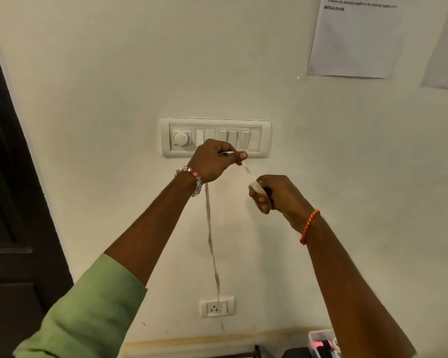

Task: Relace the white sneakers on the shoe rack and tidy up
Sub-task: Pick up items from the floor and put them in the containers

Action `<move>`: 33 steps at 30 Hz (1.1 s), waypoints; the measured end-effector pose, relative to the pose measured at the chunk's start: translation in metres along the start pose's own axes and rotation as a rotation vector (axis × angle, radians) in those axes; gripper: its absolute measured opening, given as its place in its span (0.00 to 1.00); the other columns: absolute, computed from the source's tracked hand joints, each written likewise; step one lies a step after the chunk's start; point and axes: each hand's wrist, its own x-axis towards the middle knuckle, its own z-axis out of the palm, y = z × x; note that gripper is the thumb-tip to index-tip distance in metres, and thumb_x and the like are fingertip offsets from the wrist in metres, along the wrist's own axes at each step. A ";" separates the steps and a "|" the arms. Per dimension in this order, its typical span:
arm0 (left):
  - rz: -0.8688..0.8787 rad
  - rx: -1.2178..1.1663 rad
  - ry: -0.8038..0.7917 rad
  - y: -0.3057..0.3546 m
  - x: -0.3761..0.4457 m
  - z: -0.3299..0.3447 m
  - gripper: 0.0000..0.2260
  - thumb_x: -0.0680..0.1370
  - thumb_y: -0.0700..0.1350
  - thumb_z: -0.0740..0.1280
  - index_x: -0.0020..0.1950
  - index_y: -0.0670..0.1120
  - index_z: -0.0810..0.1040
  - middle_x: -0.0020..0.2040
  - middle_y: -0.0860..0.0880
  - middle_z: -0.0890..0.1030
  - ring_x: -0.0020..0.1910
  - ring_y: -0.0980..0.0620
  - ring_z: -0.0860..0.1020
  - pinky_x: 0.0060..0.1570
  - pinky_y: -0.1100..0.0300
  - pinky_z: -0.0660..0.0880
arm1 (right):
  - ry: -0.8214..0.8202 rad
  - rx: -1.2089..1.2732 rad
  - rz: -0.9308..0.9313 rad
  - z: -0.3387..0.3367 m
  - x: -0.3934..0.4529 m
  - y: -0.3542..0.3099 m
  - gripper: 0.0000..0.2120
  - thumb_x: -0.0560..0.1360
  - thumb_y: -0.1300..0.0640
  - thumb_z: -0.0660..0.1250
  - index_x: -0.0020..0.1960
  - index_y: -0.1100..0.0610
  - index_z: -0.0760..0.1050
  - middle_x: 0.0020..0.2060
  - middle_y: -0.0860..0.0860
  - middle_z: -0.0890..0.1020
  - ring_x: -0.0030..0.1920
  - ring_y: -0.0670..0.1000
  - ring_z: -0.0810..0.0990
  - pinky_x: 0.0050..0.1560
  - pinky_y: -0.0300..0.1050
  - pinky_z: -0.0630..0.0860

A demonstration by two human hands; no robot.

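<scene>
While both of my hands are raised in front of the wall, the shoelace is the only task thing I can see; the white sneakers and the shoe rack are out of view. My left hand is curled round the lace near the switch panel, with the thumb and forefinger pinching it, and a long tail drops from under that wrist, past the wall socket, towards the floor. My right hand sits just beside and a little lower, its fingers closed on a small white bunch of the same lace, and a short taut stretch runs between the two grips. I judge the lace to be very light, flat and limp, with no stiffness of its own, so it will sag, twist and swing wherever it is not held. It looks like woven cloth, so it should not slip much under a firm pinch, and it will not break under ordinary pulling. The best hold, I think, is a fingertip pinch close to the working end, feeding it along hand over hand while the loose tail hangs free and untangled.
</scene>
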 end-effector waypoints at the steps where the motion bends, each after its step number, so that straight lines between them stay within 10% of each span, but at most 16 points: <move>1: -0.011 -0.043 -0.009 -0.002 -0.003 0.002 0.11 0.75 0.52 0.70 0.41 0.45 0.83 0.33 0.43 0.79 0.31 0.52 0.71 0.37 0.64 0.68 | -0.012 0.082 -0.015 -0.002 -0.001 -0.001 0.18 0.78 0.62 0.50 0.35 0.62 0.73 0.22 0.50 0.68 0.22 0.47 0.66 0.25 0.39 0.65; 13: -0.258 -0.311 -0.328 -0.016 -0.043 0.039 0.13 0.79 0.50 0.63 0.39 0.47 0.80 0.23 0.56 0.63 0.26 0.55 0.59 0.25 0.66 0.60 | 0.211 0.972 -0.201 -0.009 0.008 -0.010 0.10 0.80 0.66 0.57 0.44 0.67 0.74 0.35 0.57 0.82 0.36 0.51 0.84 0.39 0.41 0.81; 18: -0.110 -0.089 -0.371 -0.002 -0.042 0.029 0.13 0.80 0.49 0.63 0.40 0.44 0.80 0.23 0.58 0.72 0.24 0.60 0.69 0.29 0.69 0.66 | 0.459 0.705 -0.177 -0.001 0.023 0.011 0.09 0.80 0.68 0.55 0.47 0.68 0.73 0.40 0.58 0.80 0.41 0.54 0.82 0.46 0.45 0.81; 21: -0.048 0.061 -0.299 0.003 -0.033 0.020 0.13 0.79 0.49 0.64 0.44 0.43 0.82 0.44 0.46 0.83 0.47 0.50 0.79 0.47 0.60 0.72 | 0.512 0.338 -0.161 0.006 0.026 0.033 0.09 0.81 0.66 0.55 0.53 0.67 0.73 0.39 0.54 0.81 0.41 0.51 0.83 0.50 0.46 0.81; 25: -0.026 0.125 -0.313 0.006 -0.024 0.009 0.12 0.78 0.50 0.65 0.43 0.43 0.82 0.46 0.47 0.82 0.54 0.45 0.79 0.51 0.59 0.73 | 0.393 -0.076 -0.138 0.011 0.017 0.045 0.10 0.81 0.60 0.56 0.47 0.63 0.74 0.37 0.54 0.81 0.37 0.50 0.82 0.44 0.42 0.79; 30: -0.023 0.139 -0.274 -0.002 -0.013 0.004 0.12 0.77 0.52 0.67 0.41 0.45 0.82 0.47 0.42 0.83 0.52 0.43 0.79 0.55 0.51 0.73 | 0.308 -0.235 -0.193 0.018 0.002 0.045 0.18 0.81 0.55 0.56 0.36 0.57 0.74 0.28 0.50 0.75 0.29 0.49 0.72 0.33 0.42 0.69; 33: -0.074 0.009 -0.295 -0.009 -0.019 0.009 0.11 0.77 0.49 0.67 0.42 0.43 0.82 0.29 0.53 0.76 0.31 0.57 0.74 0.36 0.64 0.71 | 0.337 0.039 -0.187 0.020 -0.001 0.038 0.20 0.81 0.56 0.57 0.31 0.59 0.71 0.24 0.50 0.71 0.24 0.46 0.67 0.27 0.38 0.63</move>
